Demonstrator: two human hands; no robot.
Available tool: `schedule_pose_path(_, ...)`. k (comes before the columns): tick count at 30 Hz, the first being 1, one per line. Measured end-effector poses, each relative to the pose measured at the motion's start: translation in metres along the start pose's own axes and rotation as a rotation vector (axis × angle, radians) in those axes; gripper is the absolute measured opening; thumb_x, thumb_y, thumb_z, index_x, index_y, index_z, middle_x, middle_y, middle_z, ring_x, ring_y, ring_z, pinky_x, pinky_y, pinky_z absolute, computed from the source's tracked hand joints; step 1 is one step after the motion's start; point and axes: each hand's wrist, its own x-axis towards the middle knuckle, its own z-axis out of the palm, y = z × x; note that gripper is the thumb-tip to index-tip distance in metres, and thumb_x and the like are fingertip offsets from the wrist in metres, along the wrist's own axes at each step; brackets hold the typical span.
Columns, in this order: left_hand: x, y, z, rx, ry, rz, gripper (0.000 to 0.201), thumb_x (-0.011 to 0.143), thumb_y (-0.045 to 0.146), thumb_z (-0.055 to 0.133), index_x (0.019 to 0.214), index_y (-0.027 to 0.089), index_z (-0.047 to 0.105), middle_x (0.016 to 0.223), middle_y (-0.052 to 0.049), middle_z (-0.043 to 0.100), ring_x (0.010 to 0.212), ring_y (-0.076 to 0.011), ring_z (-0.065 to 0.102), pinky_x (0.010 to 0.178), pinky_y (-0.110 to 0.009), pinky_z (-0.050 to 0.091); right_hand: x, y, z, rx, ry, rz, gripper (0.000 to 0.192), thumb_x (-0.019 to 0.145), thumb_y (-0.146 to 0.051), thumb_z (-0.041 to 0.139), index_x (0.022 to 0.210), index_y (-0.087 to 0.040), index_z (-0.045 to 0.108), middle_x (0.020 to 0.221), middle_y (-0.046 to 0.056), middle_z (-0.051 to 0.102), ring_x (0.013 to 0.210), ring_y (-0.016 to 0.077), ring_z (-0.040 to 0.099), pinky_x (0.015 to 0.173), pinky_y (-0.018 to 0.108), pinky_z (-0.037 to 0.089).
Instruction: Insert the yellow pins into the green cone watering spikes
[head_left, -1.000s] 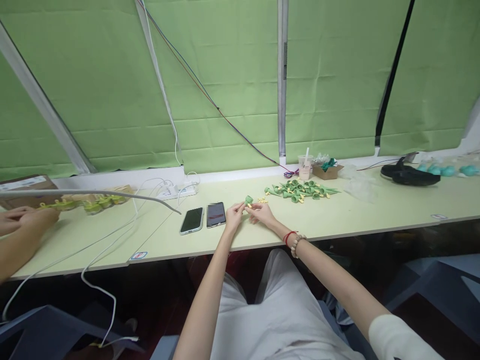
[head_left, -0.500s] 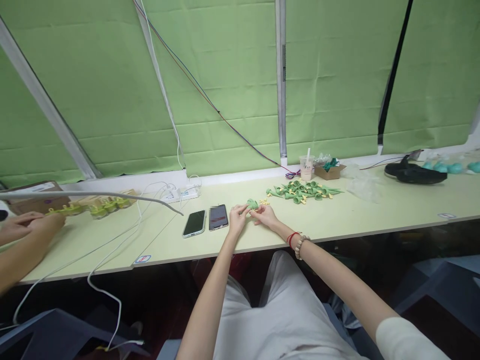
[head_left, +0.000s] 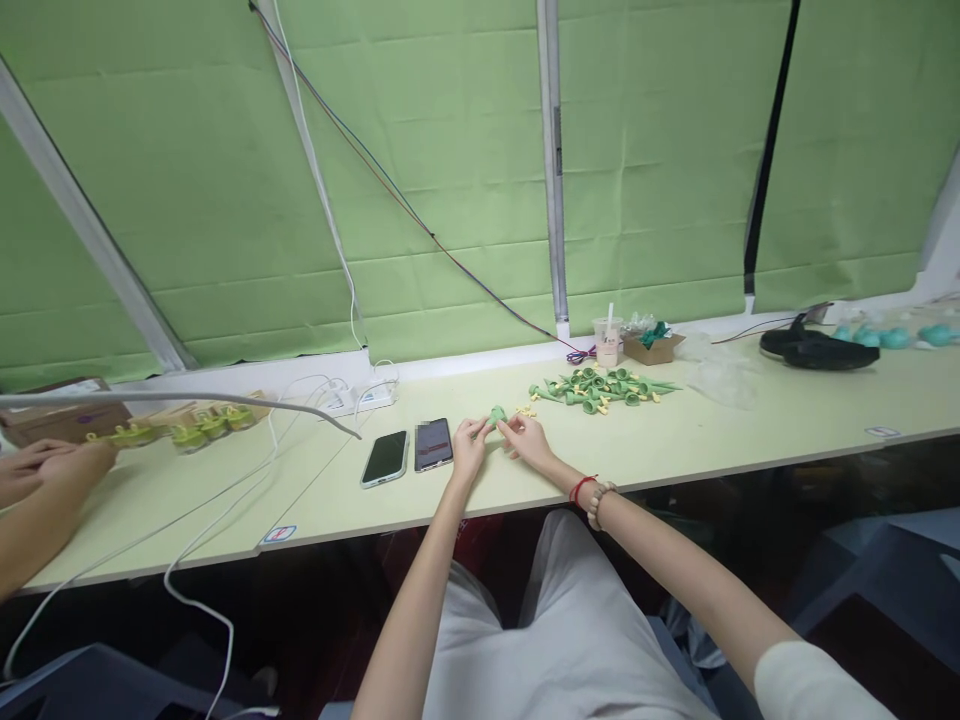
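A small green plastic piece (head_left: 497, 414) sits at the fingertips of both hands, just above the table. My left hand (head_left: 471, 440) is closed on it from the left. My right hand (head_left: 526, 440) has its fingertips pinched against the piece's right side; whether a small part is between them is hidden. Several small yellow pieces (head_left: 527, 411) lie just beyond my right hand. Farther right is a pile of green cone-shaped pieces (head_left: 600, 388), some with yellow bits among them.
Two phones, one light-edged (head_left: 385, 458) and one dark (head_left: 433, 444), lie left of my hands. A drink cup (head_left: 607, 345), a cardboard box (head_left: 654, 348) and a black object (head_left: 817, 347) stand behind. At left are white cables (head_left: 217, 510) and another person's hands (head_left: 52, 470).
The green piece has turned slightly between my fingers, and my right fingertips have come closer to it. The whole view has shifted a little.
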Motion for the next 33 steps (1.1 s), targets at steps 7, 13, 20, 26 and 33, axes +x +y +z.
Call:
schedule_pose_path(7,-0.002,0.006,-0.001,-0.061,-0.018,0.037,0.019,0.075,0.025,0.058,0.087,0.017,0.071,0.084,-0.006,0.065,0.083,-0.0175,0.058,0.078,-0.029,0.043,0.006,-0.002,-0.006,0.115,-0.228,0.152,0.036,0.074,-0.049,0.059,0.072,-0.013,0.065,0.063,0.004,0.064,0.050,0.0103,0.061,0.038,0.016,0.040)
schedule_pose_path(13,-0.002,0.006,0.001,-0.118,-0.005,0.030,0.025,0.072,0.033,0.061,0.088,0.018,0.071,0.085,-0.007,0.066,0.080,-0.0176,0.059,0.071,-0.029,0.045,0.009,-0.001,-0.010,0.169,-0.183,0.140,0.034,0.064,-0.048,0.068,0.071,-0.015,0.062,0.058,-0.002,0.058,0.046,0.0065,0.051,0.039,0.016,0.037)
schedule_pose_path(20,-0.001,0.001,0.005,-0.114,-0.055,0.005,0.024,0.070,0.030,0.062,0.087,0.016,0.072,0.075,-0.005,0.064,0.064,-0.0129,0.055,0.066,-0.027,0.043,0.009,0.006,-0.006,0.171,-0.025,0.048,0.046,0.048,-0.047,0.077,0.057,-0.019,0.042,0.044,-0.010,0.042,0.038,0.0041,0.035,0.038,0.018,0.026)
schedule_pose_path(26,0.003,-0.002,0.011,-0.112,-0.070,-0.025,0.027,0.068,0.034,0.063,0.086,0.015,0.072,0.074,-0.005,0.065,0.056,-0.0110,0.051,0.059,-0.026,0.042,0.012,0.012,-0.005,0.144,0.089,0.015,0.048,0.045,-0.052,0.075,0.061,-0.019,0.044,0.045,-0.010,0.041,0.040,0.0057,0.037,0.041,0.020,0.028)
schedule_pose_path(33,0.003,-0.003,0.011,-0.095,-0.055,-0.030,0.024,0.069,0.032,0.062,0.082,0.015,0.072,0.070,-0.004,0.064,0.055,-0.0111,0.050,0.059,-0.026,0.040,0.011,0.010,-0.004,0.090,0.113,0.007,0.043,0.047,-0.048,0.073,0.060,-0.019,0.044,0.045,-0.010,0.040,0.040,0.0062,0.037,0.042,0.020,0.028)
